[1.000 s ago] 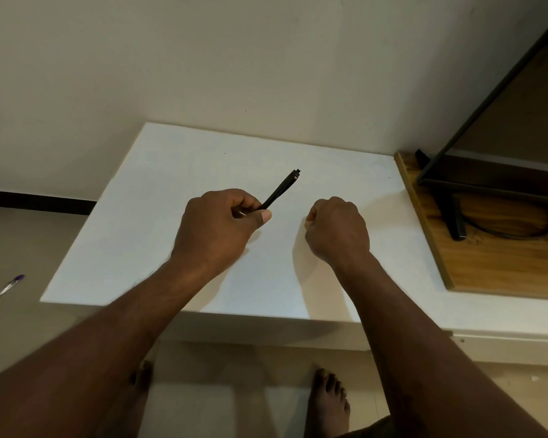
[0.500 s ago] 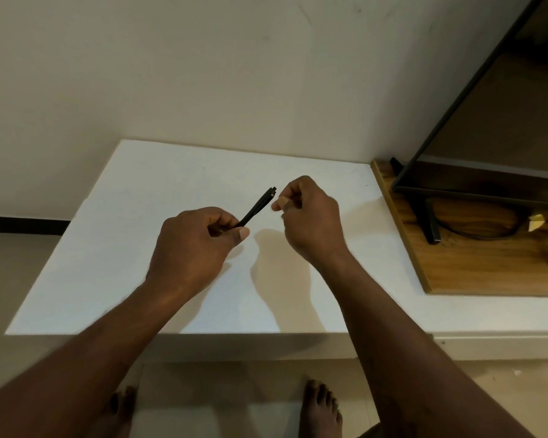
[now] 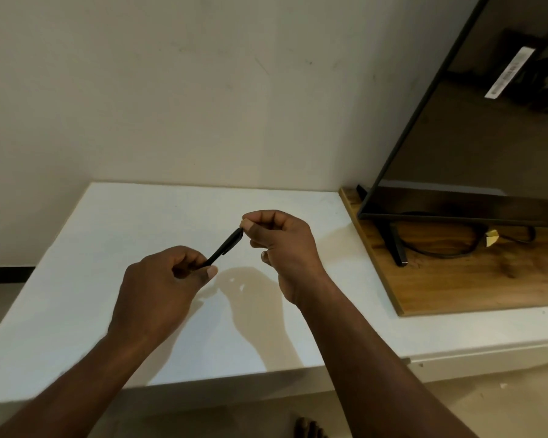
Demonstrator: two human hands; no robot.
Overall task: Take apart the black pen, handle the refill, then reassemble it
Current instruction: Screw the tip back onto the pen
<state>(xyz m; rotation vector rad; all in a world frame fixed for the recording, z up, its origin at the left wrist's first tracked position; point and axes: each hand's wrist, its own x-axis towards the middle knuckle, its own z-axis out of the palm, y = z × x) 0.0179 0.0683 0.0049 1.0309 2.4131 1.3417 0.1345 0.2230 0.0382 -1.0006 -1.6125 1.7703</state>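
The black pen (image 3: 225,248) is held above the white table (image 3: 76,279), slanting up to the right. My left hand (image 3: 162,286) is closed around its lower end. My right hand (image 3: 276,245) pinches the pen's upper end between thumb and forefinger; that tip is hidden by the fingers. I cannot tell whether a separate small part sits in that pinch. The refill is not visible.
A flat black screen (image 3: 475,128) leans on its stand (image 3: 396,248) on a wooden board (image 3: 475,279) at the right, with a black cable (image 3: 440,251) looped under it. The wall rises behind the table. A bare foot (image 3: 307,428) shows on the floor below the table edge.
My right hand rose from the table top and closed on the pen's upper end. The left hand kept its hold on the pen. The camera tilted upward.
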